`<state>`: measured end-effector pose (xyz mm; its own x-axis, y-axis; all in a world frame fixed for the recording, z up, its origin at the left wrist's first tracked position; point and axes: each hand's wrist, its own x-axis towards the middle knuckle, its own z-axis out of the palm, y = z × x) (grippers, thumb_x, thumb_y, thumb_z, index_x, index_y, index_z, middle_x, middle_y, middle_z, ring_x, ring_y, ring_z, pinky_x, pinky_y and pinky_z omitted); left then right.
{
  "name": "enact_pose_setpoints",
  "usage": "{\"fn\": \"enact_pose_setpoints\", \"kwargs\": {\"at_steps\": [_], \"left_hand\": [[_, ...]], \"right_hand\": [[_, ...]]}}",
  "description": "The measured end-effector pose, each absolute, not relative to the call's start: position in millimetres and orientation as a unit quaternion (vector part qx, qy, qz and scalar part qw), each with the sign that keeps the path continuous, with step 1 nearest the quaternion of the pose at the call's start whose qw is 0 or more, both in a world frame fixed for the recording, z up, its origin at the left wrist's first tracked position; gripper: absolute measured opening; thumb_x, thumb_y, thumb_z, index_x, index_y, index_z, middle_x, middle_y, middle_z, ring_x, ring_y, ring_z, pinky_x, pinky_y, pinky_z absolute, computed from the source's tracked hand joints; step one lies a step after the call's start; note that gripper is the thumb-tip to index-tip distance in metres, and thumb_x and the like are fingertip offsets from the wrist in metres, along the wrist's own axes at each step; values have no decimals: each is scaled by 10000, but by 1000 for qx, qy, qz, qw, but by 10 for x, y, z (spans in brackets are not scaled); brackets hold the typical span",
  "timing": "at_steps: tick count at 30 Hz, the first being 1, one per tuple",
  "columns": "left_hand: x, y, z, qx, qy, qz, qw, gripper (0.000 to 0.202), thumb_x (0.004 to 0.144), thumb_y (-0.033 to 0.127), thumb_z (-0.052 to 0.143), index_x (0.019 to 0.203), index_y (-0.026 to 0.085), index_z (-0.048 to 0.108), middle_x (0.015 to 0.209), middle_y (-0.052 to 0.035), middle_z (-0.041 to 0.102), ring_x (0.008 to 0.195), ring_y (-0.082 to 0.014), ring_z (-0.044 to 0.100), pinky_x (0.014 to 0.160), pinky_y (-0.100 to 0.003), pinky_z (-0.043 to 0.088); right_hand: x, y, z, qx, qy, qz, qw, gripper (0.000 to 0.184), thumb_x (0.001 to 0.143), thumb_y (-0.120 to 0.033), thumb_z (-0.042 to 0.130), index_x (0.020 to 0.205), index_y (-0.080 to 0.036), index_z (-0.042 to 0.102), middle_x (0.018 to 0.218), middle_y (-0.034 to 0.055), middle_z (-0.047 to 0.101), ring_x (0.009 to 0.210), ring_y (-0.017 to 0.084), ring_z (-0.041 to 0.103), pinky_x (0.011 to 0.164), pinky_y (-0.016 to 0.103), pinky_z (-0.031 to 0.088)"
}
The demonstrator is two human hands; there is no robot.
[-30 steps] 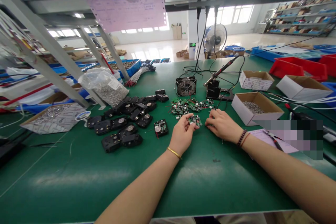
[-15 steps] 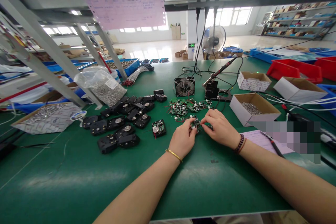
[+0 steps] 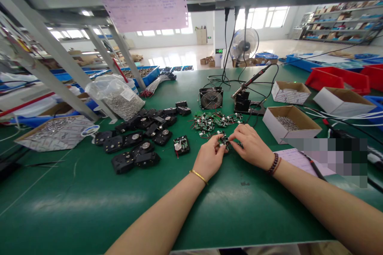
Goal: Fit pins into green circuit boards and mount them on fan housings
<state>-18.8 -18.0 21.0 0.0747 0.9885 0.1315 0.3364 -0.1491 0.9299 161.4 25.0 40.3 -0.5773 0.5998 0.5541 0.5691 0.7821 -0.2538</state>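
Observation:
My left hand (image 3: 209, 157) pinches a small green circuit board (image 3: 223, 140) between thumb and fingers, just above the green bench. At the board's right edge, the fingers of my right hand (image 3: 251, 145) are closed in a pinch; whatever is between them is too small to make out. Just behind my hands lies a pile of loose circuit boards (image 3: 206, 121) with thin wires. To the left sits an open black housing (image 3: 181, 145) with a board, a round silver part and red wires in it. Further left, several black housings (image 3: 133, 139) lie in a cluster.
A small fan (image 3: 211, 98) and a soldering iron (image 3: 254, 77) in its stand are at the back. Boxes of metal parts stand right (image 3: 302, 131) and left (image 3: 55, 137). A plastic bag of metal parts (image 3: 119, 97) leans by the shelf post. A pink sheet (image 3: 287, 161) lies right.
The camera view has shifted very slightly. Both hands stay at the circuit board, with only a slight change in the board's angle.

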Motion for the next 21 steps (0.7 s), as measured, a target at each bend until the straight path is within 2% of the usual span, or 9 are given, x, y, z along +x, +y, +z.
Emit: {"fn": "enact_pose_setpoints", "kwargs": {"at_steps": [3, 6, 11, 13, 18, 21], "left_hand": [[-199, -185, 235, 642, 527, 422, 365, 367, 907, 146, 525, 1273, 148, 550, 905, -40, 683, 832, -148, 686, 784, -256, 526], [-209, -197, 259, 653, 531, 408, 353, 369, 906, 144, 519, 1273, 154, 561, 868, -33, 684, 824, -148, 678, 798, -259, 510], [-220, -188, 247, 662, 533, 399, 346, 379, 905, 165, 524, 1282, 163, 557, 872, -35, 687, 836, -161, 678, 804, -275, 509], [-232, -165, 243, 640, 532, 417, 366, 376, 910, 165, 516, 1285, 154, 543, 911, -43, 683, 838, -157, 680, 803, -272, 518], [-266, -120, 274, 608, 551, 436, 370, 361, 917, 150, 501, 1276, 124, 527, 950, -66, 666, 836, -156, 678, 805, -270, 525], [-258, -132, 281, 613, 548, 430, 374, 372, 914, 141, 502, 1285, 118, 523, 928, -63, 666, 836, -155, 678, 809, -270, 525]], "right_hand": [[1620, 279, 367, -341, -870, 75, 348, 14, 901, -153, 570, 904, -144, 581, 934, 73, 542, 901, 202, 466, 833, 334, 364], [1623, 317, 320, -357, -851, 132, 362, 74, 865, -146, 608, 882, -146, 536, 906, 61, 543, 884, 190, 482, 826, 322, 384], [1674, 365, 338, -378, -847, 163, 336, 88, 871, -201, 614, 896, -146, 551, 915, 63, 543, 867, 181, 492, 807, 319, 403], [1734, 382, 389, -402, -852, 138, 305, 136, 859, -240, 639, 948, -147, 595, 963, 79, 544, 922, 200, 496, 855, 343, 404], [1858, 386, 492, -459, -875, 55, 142, 158, 838, -269, 652, 954, -174, 702, 1012, 116, 541, 962, 266, 461, 901, 420, 368], [1827, 362, 488, -467, -876, 41, 112, 160, 847, -271, 640, 954, -167, 698, 1015, 119, 540, 958, 269, 454, 888, 417, 368]]}}
